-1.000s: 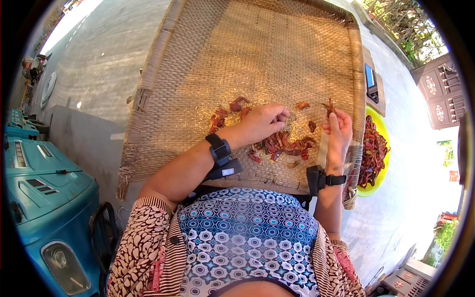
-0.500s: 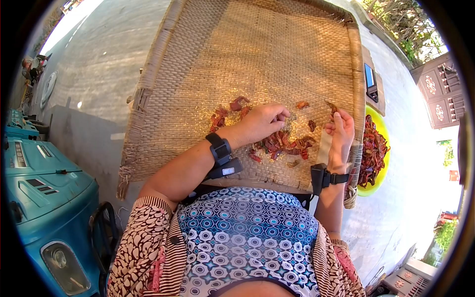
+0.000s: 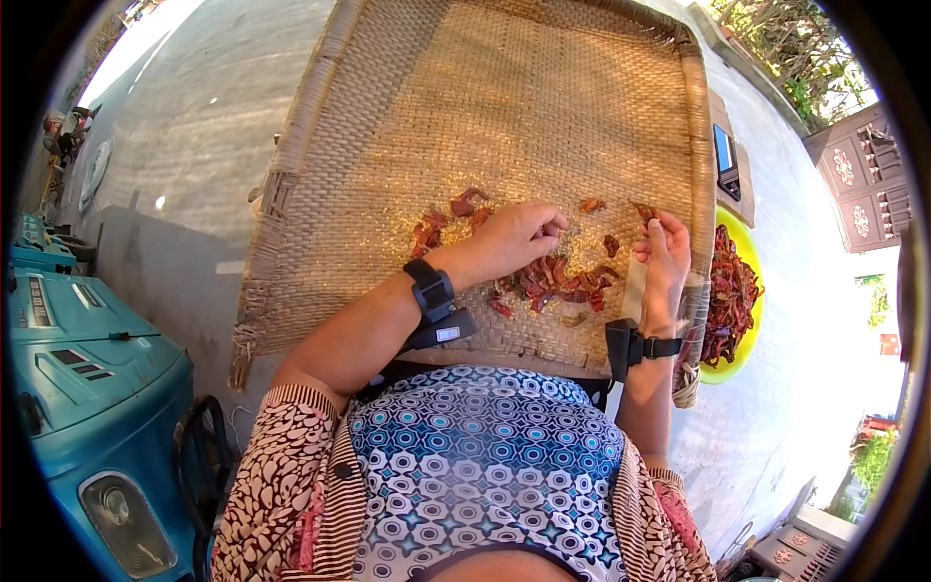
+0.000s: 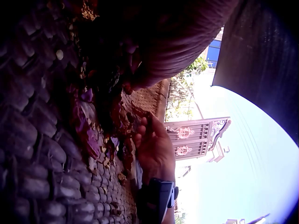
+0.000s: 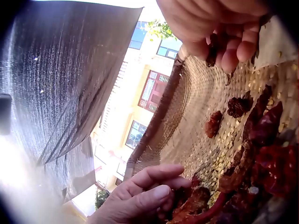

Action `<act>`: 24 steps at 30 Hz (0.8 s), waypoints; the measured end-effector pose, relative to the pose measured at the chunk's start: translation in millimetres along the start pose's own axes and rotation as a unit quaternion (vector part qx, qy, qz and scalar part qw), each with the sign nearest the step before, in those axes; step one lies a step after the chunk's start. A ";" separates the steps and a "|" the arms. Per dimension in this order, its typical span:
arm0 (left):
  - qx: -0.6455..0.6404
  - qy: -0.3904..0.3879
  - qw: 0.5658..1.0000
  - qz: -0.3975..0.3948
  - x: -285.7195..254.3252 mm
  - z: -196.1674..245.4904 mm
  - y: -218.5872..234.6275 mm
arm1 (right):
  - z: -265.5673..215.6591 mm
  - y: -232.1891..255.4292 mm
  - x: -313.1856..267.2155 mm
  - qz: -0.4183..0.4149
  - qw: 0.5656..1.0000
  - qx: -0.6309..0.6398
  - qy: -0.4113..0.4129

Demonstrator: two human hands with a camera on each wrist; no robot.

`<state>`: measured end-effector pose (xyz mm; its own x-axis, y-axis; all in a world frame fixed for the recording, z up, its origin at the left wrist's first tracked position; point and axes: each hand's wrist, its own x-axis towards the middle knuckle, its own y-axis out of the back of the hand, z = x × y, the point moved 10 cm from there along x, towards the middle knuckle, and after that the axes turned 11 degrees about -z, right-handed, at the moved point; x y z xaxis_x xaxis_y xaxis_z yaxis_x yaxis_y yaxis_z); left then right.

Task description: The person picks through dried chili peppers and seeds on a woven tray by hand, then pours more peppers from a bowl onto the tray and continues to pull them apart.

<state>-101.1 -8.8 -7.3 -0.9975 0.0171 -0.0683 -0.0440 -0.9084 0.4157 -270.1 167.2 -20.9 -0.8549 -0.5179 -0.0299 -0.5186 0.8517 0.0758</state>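
Sorting dried chillies on the woven tray [image 3: 504, 97], mid-pick. Going left to right.

Far left: teal machine [image 3: 87, 388] beside the paved ground, not involved.

Left hand [image 3: 509, 241] rests low on the tray, fingers [image 3: 548, 228] curled down into the pile of dried chillies [image 3: 553, 281]. They seem to be pinching or raking pieces at the pile's upper edge; the left wrist view is too dark to tell whether a piece is actually clamped. Loose chilli pieces [image 3: 456, 209] lie scattered just left of this hand, with pale seeds over the weave.

Pile sits between the two hands, near the tray's front rim, close to the body.

Right hand [image 3: 664, 262] is raised at the tray's right rim, fingers together, thumb and fingertips clamped on one picked chilli [image 3: 645, 210]. The right wrist view shows the same: fingertips [image 5: 231, 53] closed around a dark red piece [image 5: 212, 49] above the weave.

Farther right, just outside the rim: yellow bowl [image 3: 756, 291] already filled with red chillies, and a phone [image 3: 725, 155] on a ledge beyond it.

Judged step: a picked piece is in the right hand, not yet dropped. The next move likely calls for carrying it over the rim to the bowl and spreading the fingers, while the left hand separates another piece from the pile.
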 end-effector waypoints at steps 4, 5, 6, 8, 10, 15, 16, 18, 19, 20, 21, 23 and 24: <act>0.002 -0.002 1.000 0.001 -0.2 0.2 0.1 | -4.8 -4.2 -3.6 -0.012 1.000 0.006 0.011; 0.001 -0.004 1.000 0.001 -0.3 0.5 0.2 | -5.8 -5.0 -4.2 -0.012 1.000 0.005 0.013; -0.001 -0.007 1.000 0.003 -0.5 0.4 0.3 | -6.6 -5.8 -4.8 -0.011 1.000 0.003 0.014; -0.004 -0.011 1.000 0.006 -0.8 -0.4 0.3 | -7.8 -6.5 -5.5 -0.012 1.000 -0.004 0.016; -0.004 -0.015 1.000 0.008 -0.9 -0.4 0.1 | -8.8 -7.1 -5.8 -0.013 1.000 -0.013 0.017; -0.005 -0.024 1.000 0.012 -1.5 0.6 0.8 | -10.1 -8.4 -6.7 -0.015 0.999 -0.027 0.015; -0.005 -0.026 1.000 0.014 -1.6 0.8 1.0 | -10.3 -8.7 -7.2 -0.014 0.999 -0.028 0.014; -0.005 -0.031 0.999 0.017 -1.6 0.4 1.2 | -10.1 -8.7 -7.0 -0.014 0.999 -0.026 0.013; -0.003 -0.035 0.999 0.019 -1.3 -0.2 1.1 | -9.9 -8.7 -6.8 -0.013 1.000 -0.025 0.013; -0.001 -0.038 0.999 0.020 -1.3 -0.2 1.1 | -10.0 -9.3 -6.7 -0.014 1.000 -0.024 0.011; -0.004 -0.034 0.999 0.018 -1.4 -0.4 0.9 | -10.6 -10.5 -6.5 -0.015 1.000 -0.022 0.010; -0.010 -0.028 0.999 0.014 -1.5 0.6 1.3 | -11.8 -13.3 -7.0 -0.021 0.999 -0.021 0.013; -0.011 -0.024 1.000 0.013 -1.4 0.4 1.2 | -12.8 -15.0 -7.6 -0.027 0.999 -0.022 0.018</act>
<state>-99.8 -9.7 -6.3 -0.9998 0.0139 -0.0140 -0.0183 -0.9179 0.3964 -255.6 157.4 -9.0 -0.8242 -0.5663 0.0008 -0.5622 0.8185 0.1184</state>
